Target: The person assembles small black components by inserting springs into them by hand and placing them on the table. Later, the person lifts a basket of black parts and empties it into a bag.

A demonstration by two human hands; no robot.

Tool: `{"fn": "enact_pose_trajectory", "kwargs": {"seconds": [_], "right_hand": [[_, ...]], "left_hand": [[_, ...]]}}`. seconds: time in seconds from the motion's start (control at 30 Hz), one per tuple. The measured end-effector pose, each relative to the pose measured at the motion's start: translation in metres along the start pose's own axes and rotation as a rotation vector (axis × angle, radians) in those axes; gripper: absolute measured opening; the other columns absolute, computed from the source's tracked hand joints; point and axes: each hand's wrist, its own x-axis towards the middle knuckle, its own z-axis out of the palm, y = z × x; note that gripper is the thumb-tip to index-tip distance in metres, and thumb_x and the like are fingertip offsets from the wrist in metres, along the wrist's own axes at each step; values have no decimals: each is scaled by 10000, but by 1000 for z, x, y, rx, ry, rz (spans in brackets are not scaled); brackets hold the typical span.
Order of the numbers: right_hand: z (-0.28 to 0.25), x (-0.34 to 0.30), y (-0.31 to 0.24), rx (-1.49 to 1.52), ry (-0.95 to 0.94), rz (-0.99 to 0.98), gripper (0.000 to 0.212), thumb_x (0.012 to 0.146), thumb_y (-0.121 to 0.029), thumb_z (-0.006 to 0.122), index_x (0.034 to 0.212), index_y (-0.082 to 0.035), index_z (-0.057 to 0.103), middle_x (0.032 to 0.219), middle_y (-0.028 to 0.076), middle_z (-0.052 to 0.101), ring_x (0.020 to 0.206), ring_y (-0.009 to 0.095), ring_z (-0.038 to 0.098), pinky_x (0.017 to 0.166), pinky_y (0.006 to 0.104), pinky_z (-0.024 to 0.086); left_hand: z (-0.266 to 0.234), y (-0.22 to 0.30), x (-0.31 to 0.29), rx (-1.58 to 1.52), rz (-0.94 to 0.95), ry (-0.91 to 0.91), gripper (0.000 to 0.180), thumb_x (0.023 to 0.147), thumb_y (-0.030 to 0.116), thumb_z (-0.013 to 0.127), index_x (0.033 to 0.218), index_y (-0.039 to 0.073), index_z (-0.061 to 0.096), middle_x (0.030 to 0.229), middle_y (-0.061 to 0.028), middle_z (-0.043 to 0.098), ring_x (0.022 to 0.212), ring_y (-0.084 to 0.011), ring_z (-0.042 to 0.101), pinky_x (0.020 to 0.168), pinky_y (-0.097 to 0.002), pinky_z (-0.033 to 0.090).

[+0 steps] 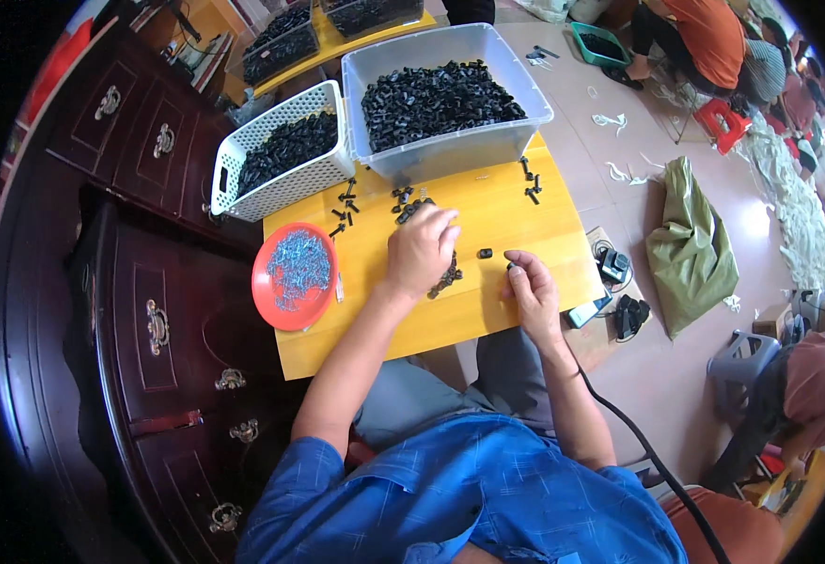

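My left hand (422, 251) is over the yellow table (375, 329), its fingers curled together. Whatever its fingertips may hold is too small or hidden to make out. Small black plastic pieces (449, 276) lie in a loose heap beside it, partly covered by the hand, and more black pieces (403, 197) sit just beyond. My right hand (533, 293) is to the right, thumb and forefinger pinching a small black plastic piece (511, 266). Between the two hands lies a single short black piece (485, 253).
An orange-red plate (285, 318) of small silvery screws or pins stands at the left. Behind are a white basket (281, 127) and a clear bin (450, 150), both filled with black parts. Black bolt-like pieces (532, 182) lie near the bin. Dark drawers (154, 329) border the left.
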Motion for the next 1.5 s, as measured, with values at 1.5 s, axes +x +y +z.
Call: {"fn": "enact_pose_trajectory", "kwargs": {"seconds": [1.5], "right_hand": [[12,-45,-32,360,-331,-14,119,1024,-171,580,1081,-68,558,938,15,624,843,104,638,781,264,533]], "left_hand": [[-12,80,-103,-860,-338,-10,81,953,55,659,1020,10,654,894,0,653,731,-49,603,681,-202,521]]}}
